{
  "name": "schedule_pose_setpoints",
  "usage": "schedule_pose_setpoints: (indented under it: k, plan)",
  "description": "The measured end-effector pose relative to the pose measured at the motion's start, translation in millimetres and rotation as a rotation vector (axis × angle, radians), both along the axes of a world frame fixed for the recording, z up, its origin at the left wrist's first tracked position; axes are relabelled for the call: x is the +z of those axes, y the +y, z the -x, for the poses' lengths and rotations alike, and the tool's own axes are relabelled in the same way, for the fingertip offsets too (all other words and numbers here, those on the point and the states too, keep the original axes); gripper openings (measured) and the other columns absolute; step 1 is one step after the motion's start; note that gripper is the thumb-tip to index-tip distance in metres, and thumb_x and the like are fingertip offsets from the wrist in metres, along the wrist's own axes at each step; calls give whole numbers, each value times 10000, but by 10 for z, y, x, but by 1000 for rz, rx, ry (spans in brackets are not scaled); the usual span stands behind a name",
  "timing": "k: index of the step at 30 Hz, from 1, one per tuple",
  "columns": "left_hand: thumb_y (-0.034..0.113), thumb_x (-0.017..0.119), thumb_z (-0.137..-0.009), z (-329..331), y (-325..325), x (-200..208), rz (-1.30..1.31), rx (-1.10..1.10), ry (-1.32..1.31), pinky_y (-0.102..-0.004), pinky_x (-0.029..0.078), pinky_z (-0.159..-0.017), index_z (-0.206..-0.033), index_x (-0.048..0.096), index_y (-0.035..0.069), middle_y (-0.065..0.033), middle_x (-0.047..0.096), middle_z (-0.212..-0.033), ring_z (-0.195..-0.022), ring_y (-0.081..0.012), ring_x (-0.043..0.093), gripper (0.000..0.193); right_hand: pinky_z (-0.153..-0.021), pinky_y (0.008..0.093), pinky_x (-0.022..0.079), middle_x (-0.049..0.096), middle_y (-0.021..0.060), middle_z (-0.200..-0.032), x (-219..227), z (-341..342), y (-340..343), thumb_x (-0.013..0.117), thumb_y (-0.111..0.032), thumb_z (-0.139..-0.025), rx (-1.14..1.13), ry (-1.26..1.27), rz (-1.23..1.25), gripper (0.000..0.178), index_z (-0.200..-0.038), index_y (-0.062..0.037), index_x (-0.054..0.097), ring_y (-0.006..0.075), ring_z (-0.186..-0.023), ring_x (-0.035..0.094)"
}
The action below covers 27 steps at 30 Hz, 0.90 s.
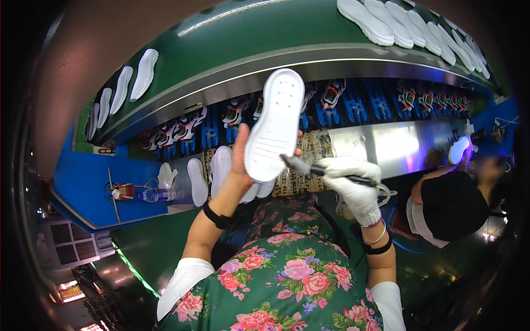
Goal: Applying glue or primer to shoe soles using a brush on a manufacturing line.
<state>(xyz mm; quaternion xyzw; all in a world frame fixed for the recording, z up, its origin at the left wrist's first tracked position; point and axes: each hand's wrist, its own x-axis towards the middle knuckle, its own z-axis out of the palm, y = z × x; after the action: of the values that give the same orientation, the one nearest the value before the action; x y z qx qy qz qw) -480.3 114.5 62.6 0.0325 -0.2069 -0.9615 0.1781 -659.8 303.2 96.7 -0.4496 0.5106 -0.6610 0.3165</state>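
A white shoe sole (275,121) stands raised before me with its inner face showing, dotted with small holes at the top and ribbed lower down. My bare left hand (239,158) is closed around it from behind, thumb on the left edge and fingertips showing at the right. In a white knitted glove, my right hand (354,190) grips a black-handled brush (309,166). Its dark tip is at the sole's lower right edge; whether it touches is hard to tell. Below my left hand, more white soles (197,182) lie along the workbench, partly hidden by my forearm.
A green belt (221,36) beyond carries white soles (367,22). Beneath it, shoe uppers (333,94) sit on blue racks. Brown tape covers part of the metal bench (397,144). A bottle (155,195) stands at left. At right, a person in a dark cap (455,205) holds another sole.
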Motion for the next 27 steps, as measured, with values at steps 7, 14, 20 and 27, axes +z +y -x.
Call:
schedule_pose_setpoints:
  k: [7,14,20,27]
  plan:
    - [699,579,-858,-70,-1283,692,11,247,299,-568,365,-1126,-1560,140,43,-339,146,-1547,-1365,-499,311,1056,-825,288,574,733,180,-1010,-386,7,-55,725,76,-782,-132,-400,-75,147,-926,44,735,192,-894,704]
    - [616,429,-960,160,-1510,627,-372,668,276,-537,346,-1138,-1550,36,-26,-281,193,-1574,-1414,-434,326,957,-782,272,568,735,160,-987,-809,-142,20,742,67,-780,-144,-421,-198,160,-936,35,737,169,-835,693]
    - [350,569,-968,1387,-920,715,837,577,-353,-382,483,-971,-1425,418,-56,-220,541,-1275,-1098,-324,596,629,-777,268,571,737,147,-982,-1016,-49,244,716,80,-795,-258,-571,-169,177,-969,50,728,171,-845,698]
    - [545,760,-767,2907,-714,621,1895,624,-708,-497,380,-1061,-1408,540,201,-277,549,-1284,-1256,-429,445,761,-754,254,570,736,136,-954,-1081,-9,415,715,80,-800,-389,-657,-146,200,-999,58,723,168,-811,698]
